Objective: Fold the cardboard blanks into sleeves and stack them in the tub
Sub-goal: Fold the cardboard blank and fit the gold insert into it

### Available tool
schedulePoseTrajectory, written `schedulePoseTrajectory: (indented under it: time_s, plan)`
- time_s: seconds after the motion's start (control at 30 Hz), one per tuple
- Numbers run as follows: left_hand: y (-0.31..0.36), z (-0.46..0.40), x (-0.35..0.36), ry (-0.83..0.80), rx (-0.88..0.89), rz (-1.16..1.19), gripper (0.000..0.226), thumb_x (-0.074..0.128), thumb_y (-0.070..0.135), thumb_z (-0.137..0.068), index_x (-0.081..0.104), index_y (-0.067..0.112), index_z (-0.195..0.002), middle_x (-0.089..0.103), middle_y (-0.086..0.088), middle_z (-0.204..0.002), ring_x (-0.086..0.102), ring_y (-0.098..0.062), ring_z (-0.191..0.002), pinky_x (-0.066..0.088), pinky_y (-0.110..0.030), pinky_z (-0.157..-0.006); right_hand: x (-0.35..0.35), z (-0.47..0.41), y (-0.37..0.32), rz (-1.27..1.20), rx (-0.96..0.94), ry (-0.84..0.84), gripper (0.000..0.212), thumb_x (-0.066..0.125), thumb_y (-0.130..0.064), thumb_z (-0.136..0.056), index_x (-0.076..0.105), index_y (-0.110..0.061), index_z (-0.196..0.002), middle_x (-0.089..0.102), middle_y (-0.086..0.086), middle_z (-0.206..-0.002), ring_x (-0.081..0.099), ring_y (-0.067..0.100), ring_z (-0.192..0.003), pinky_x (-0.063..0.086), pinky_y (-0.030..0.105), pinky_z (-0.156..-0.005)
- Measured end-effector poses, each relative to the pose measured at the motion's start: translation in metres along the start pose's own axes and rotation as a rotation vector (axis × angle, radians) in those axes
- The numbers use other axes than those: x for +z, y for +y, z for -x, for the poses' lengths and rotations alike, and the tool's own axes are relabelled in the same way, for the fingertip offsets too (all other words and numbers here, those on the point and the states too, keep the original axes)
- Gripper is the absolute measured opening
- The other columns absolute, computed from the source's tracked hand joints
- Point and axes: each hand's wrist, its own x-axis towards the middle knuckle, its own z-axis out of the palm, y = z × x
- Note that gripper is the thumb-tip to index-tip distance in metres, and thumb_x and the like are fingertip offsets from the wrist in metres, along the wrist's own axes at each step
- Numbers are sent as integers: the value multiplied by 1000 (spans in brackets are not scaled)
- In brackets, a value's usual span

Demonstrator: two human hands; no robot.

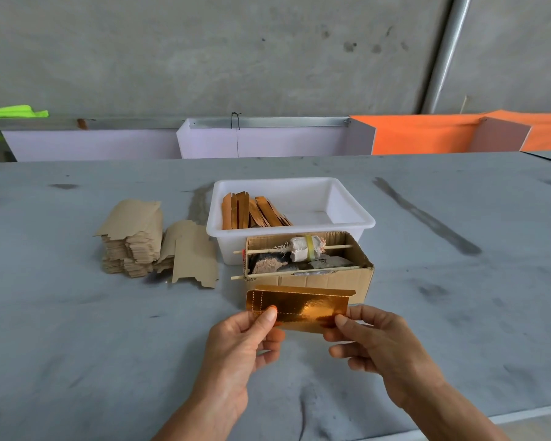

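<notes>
Between the left hand (236,338) and right hand (372,342), each pinching an end, the gold blank (299,305) wants creasing squarely along its dashed lines before the tub (353,218).

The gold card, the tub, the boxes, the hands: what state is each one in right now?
Gold blank: partly folded, held up above the table by both hands.
Left hand: pinches the blank's left end.
Right hand: pinches its right end.
White tub: open, part filled; folded sleeves stand at its left side.
Cardboard box: open-topped, two sticks across it.
Stack of blanks: flat, unfolded, brown side up.
</notes>
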Motion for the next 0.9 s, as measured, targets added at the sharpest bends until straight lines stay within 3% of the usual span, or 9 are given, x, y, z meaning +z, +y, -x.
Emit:
schedulePoseTrajectory:
  time_s: [0.4,0.7,0.9]
  plan:
    - [0,-3,-2,5,67,-51,26,67,16,-84,57,6,-62,62,-8,-53,57,-11,-45,51,-22,-46,4,-2,1,-19,29,1,15,65,-17,-87,63,-4,-78,71,11,-67,62,12,-49,43,20,-44]
    - [3,-2,2,-18,8,62,4,70,6,-79,66,4,-77,68,-10,-65,63,-13,-55,55,-22,-54,8,-1,0,-125,-54,70,10,70,-14,-81,64,-8,-76,72,14,-73,64,15,-54,46,19,-46]
    - [5,-2,3,-14,55,54,8,70,7,-78,65,3,-75,67,-9,-63,62,-13,-56,56,-24,-57,9,1,4,-203,-84,15,9,71,-15,-75,64,-12,-80,72,14,-78,67,18,-60,47,21,-50]
